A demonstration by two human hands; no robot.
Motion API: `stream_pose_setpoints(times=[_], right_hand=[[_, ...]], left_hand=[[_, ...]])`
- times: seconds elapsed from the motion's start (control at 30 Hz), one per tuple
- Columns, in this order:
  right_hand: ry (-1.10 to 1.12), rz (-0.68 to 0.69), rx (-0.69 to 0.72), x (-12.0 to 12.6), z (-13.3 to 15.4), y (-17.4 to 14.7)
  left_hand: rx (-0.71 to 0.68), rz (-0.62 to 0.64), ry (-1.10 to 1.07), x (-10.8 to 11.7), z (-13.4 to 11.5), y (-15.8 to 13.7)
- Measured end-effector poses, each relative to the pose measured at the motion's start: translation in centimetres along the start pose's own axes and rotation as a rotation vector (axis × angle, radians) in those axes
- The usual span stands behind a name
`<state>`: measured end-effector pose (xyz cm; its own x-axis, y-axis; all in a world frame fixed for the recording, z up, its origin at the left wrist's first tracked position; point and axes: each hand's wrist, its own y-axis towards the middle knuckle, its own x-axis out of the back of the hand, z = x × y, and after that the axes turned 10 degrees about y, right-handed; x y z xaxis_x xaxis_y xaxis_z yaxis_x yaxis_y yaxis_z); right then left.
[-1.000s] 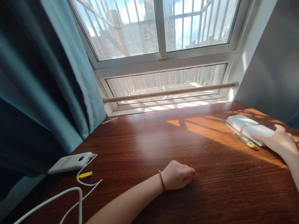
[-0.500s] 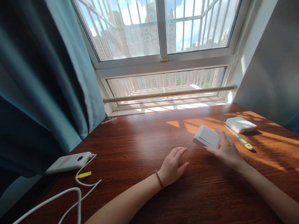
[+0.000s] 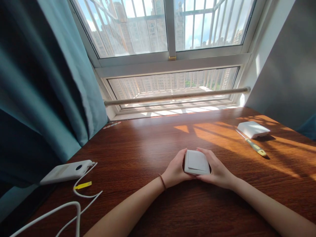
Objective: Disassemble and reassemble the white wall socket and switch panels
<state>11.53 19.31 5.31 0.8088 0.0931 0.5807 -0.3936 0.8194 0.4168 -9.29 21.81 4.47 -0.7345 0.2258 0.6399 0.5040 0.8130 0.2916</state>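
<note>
A white square wall switch [image 3: 197, 162] with one large rocker panel is held between both hands, over the middle of the wooden table. My left hand [image 3: 176, 169] grips its left side, fingers at the far edge and thumb at the near edge. On the right side, my right hand [image 3: 217, 169] holds it the same way. The switch's underside is hidden, so I cannot tell whether it touches the table. A screwdriver [image 3: 256, 147] with a yellow and grey handle lies to the right. Just beyond it sits a second white square piece [image 3: 253, 129].
At the left lies a white power bank [image 3: 66, 171] with a white cable [image 3: 76, 189] and a yellow tag [image 3: 83, 185]. A blue curtain [image 3: 61, 82] hangs over the left table edge. The barred window [image 3: 172, 87] stands behind the wooden table [image 3: 138, 141].
My right hand has brought the wall switch left and nearer, to the middle. My left hand, empty before, has closed on its left side. The view has shifted slightly.
</note>
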Motion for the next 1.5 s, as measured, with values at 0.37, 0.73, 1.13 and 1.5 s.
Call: stream_pose_setpoints(times=[0.37, 0.73, 1.13, 1.5], right_hand=[[0.21, 0.09, -0.031, 0.7, -1.2, 0.1], [0.389, -0.031, -0.171, 0.5, -0.2, -0.3], [0.55, -0.183, -0.127, -1.3, 1.7, -1.0], [0.203, 0.05, 0.058, 0.3, 2.6, -0.7]], left_hand=[[-0.028, -0.055, -0.018, -0.1, -0.6, -0.1], [0.069, -0.036, -0.405, -0.5, -0.8, -0.6], [0.244, -0.147, -0.708, -1.0, -2.2, -0.1], [-0.044, 0.045, -0.353, 0.8, -4.0, -0.4]])
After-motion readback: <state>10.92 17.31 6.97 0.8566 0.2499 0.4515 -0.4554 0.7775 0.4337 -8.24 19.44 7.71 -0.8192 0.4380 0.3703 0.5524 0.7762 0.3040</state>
